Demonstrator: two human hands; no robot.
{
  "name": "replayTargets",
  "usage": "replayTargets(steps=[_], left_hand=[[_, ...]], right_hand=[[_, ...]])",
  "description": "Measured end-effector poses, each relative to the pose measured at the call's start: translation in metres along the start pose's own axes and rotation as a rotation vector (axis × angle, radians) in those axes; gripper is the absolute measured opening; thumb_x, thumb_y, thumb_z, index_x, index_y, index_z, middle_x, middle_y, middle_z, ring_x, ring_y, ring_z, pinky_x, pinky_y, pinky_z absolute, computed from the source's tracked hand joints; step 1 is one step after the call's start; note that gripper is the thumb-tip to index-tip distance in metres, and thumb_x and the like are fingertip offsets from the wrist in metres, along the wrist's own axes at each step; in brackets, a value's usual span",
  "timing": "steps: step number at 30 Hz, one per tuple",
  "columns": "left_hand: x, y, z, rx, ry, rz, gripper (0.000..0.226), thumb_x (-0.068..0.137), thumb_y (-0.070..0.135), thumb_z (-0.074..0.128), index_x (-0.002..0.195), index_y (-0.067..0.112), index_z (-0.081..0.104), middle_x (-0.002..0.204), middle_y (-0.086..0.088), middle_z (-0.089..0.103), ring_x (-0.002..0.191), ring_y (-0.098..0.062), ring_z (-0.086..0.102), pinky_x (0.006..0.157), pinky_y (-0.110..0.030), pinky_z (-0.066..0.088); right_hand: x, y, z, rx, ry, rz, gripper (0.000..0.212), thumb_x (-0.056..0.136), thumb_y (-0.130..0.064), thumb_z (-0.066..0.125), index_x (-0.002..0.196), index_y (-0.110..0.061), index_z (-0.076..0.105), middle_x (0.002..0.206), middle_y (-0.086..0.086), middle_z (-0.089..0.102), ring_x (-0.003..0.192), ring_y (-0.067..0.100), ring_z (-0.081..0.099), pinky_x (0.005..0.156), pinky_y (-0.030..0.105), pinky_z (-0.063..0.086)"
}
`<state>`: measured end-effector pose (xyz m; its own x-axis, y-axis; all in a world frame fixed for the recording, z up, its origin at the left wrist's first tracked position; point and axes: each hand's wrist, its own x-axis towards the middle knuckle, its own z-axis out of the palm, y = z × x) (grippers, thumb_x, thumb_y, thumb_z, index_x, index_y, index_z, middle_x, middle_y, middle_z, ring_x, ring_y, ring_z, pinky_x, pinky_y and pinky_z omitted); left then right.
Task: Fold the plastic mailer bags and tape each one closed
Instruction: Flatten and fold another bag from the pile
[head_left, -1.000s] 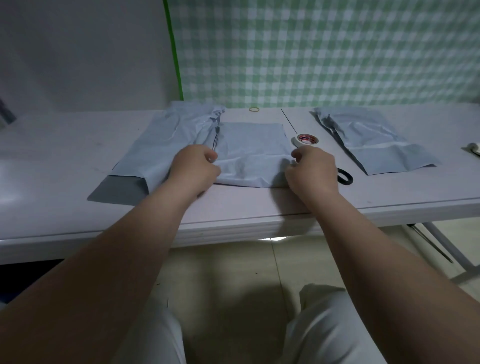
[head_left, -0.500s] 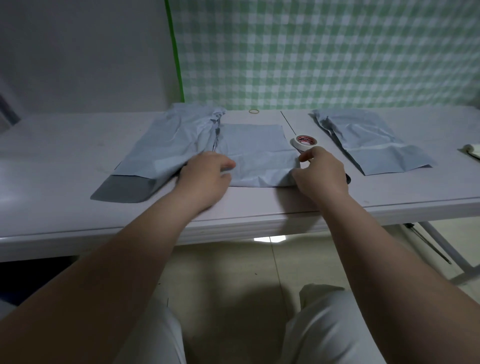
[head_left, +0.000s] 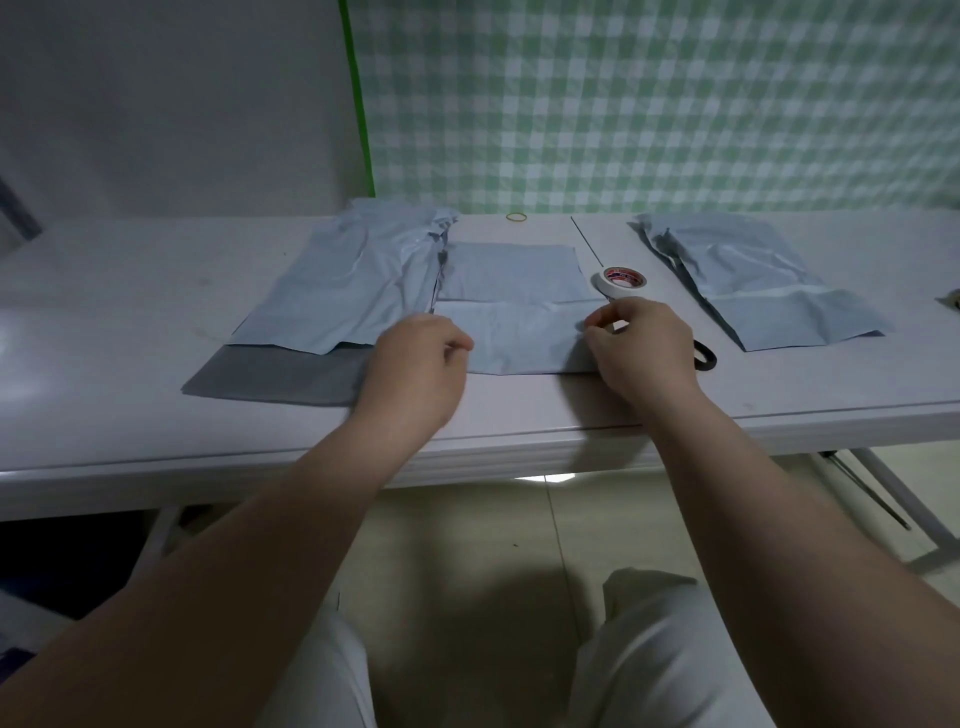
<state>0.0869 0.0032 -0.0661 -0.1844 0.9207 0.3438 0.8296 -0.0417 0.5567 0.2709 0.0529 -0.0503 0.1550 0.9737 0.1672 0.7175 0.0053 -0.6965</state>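
Three lots of flat mailer bags lie on the table (head_left: 130, 415); what they contain cannot be told. The folded mailer bag (head_left: 511, 312) lies in the middle, creased across its width; a rumpled pile of bags (head_left: 353, 291) overlaps its edge at 9 o'clock; a second stack (head_left: 753, 291) lies well apart at 3 o'clock. The left hand (head_left: 415, 364) sits at the folded bag's 8 o'clock corner, fingers curled, thumb against forefinger; whether plastic is between them cannot be told. The right hand (head_left: 641, 345) is at the 4 o'clock side, curled, thumb and forefinger pinching the bag's right edge. The tape roll (head_left: 621, 280) stands just beyond that hand at 12 o'clock; a rubber band (head_left: 517, 217) lies at the bag's 12 o'clock.
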Motion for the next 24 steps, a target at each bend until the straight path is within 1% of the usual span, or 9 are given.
replayTargets(steps=[5, 9, 12, 14, 15, 18, 20, 22, 24], left_hand=[[0.009, -0.006, -0.003, -0.115, 0.091, -0.179, 0.028, 0.089, 0.000, 0.052, 0.101, 0.013, 0.073, 0.107, -0.003, 0.069, 0.095, -0.012, 0.059, 0.077, -0.007, 0.033], [0.010, -0.008, -0.006, -0.085, 0.046, -0.145, 0.037, 0.088, -0.007, 0.047, 0.111, 0.012, 0.070, 0.119, -0.005, 0.065, 0.110, -0.017, 0.058, 0.082, -0.002, 0.027], [0.010, -0.007, -0.008, 0.003, -0.038, -0.047, 0.040, 0.085, -0.009, 0.047, 0.116, 0.007, 0.067, 0.122, -0.008, 0.062, 0.114, -0.023, 0.055, 0.094, -0.013, 0.032], [0.010, -0.005, -0.008, 0.106, -0.140, 0.014, 0.043, 0.084, -0.010, 0.046, 0.101, 0.024, 0.066, 0.105, -0.010, 0.058, 0.099, -0.025, 0.053, 0.089, -0.021, 0.035], [0.009, -0.004, -0.007, 0.153, -0.164, 0.032, 0.041, 0.085, -0.009, 0.045, 0.087, 0.031, 0.051, 0.097, -0.006, 0.050, 0.091, -0.020, 0.045, 0.082, -0.019, 0.032], [0.005, -0.001, -0.005, 0.201, -0.133, 0.060, 0.046, 0.085, -0.007, 0.043, 0.078, 0.037, 0.037, 0.099, 0.005, 0.040, 0.091, -0.013, 0.033, 0.074, -0.015, 0.028], [0.002, -0.001, -0.004, 0.225, -0.118, 0.072, 0.053, 0.084, -0.007, 0.043, 0.067, 0.039, 0.026, 0.099, 0.006, 0.040, 0.092, -0.011, 0.033, 0.078, -0.019, 0.031], [0.002, -0.002, -0.003, 0.261, -0.131, 0.084, 0.046, 0.083, -0.008, 0.044, 0.067, 0.034, 0.035, 0.098, 0.006, 0.042, 0.092, -0.010, 0.034, 0.085, -0.024, 0.036], [0.003, -0.007, -0.001, 0.288, -0.153, 0.092, 0.033, 0.079, -0.009, 0.045, 0.080, 0.022, 0.058, 0.097, 0.001, 0.056, 0.092, -0.015, 0.044, 0.087, -0.027, 0.038]], right_hand=[[0.000, 0.001, 0.005, -0.016, 0.011, 0.034, 0.017, 0.088, -0.025, 0.055, 0.094, -0.022, 0.070, 0.095, 0.003, 0.065, 0.098, 0.025, 0.058, 0.072, 0.026, 0.038], [0.002, 0.004, 0.003, -0.072, 0.002, -0.001, 0.017, 0.088, -0.025, 0.057, 0.095, -0.022, 0.072, 0.102, 0.006, 0.068, 0.101, 0.026, 0.058, 0.074, 0.027, 0.041], [0.001, 0.006, 0.005, -0.127, -0.003, -0.025, 0.019, 0.088, -0.025, 0.056, 0.097, -0.022, 0.072, 0.102, 0.005, 0.068, 0.100, 0.026, 0.058, 0.072, 0.027, 0.042], [0.000, 0.006, 0.007, -0.160, 0.012, -0.038, 0.018, 0.088, -0.024, 0.055, 0.096, -0.023, 0.071, 0.101, 0.005, 0.068, 0.097, 0.027, 0.059, 0.069, 0.027, 0.042], [-0.001, 0.006, 0.007, -0.169, 0.021, -0.043, 0.019, 0.087, -0.023, 0.054, 0.096, -0.024, 0.071, 0.101, 0.005, 0.069, 0.097, 0.027, 0.059, 0.068, 0.027, 0.041], [-0.004, 0.007, 0.008, -0.198, 0.044, -0.048, 0.020, 0.088, -0.023, 0.053, 0.097, -0.025, 0.070, 0.101, 0.005, 0.068, 0.096, 0.028, 0.059, 0.067, 0.027, 0.039], [-0.006, 0.007, 0.009, -0.220, 0.052, -0.062, 0.020, 0.089, -0.023, 0.052, 0.098, -0.026, 0.070, 0.102, 0.005, 0.067, 0.097, 0.028, 0.059, 0.066, 0.027, 0.037], [-0.007, 0.007, 0.009, -0.248, 0.056, -0.072, 0.021, 0.090, -0.024, 0.050, 0.100, -0.026, 0.068, 0.103, 0.005, 0.066, 0.099, 0.028, 0.058, 0.066, 0.027, 0.035], [-0.009, 0.006, 0.010, -0.283, 0.068, -0.072, 0.022, 0.091, -0.024, 0.049, 0.102, -0.025, 0.068, 0.105, 0.006, 0.064, 0.101, 0.029, 0.056, 0.066, 0.028, 0.034]])
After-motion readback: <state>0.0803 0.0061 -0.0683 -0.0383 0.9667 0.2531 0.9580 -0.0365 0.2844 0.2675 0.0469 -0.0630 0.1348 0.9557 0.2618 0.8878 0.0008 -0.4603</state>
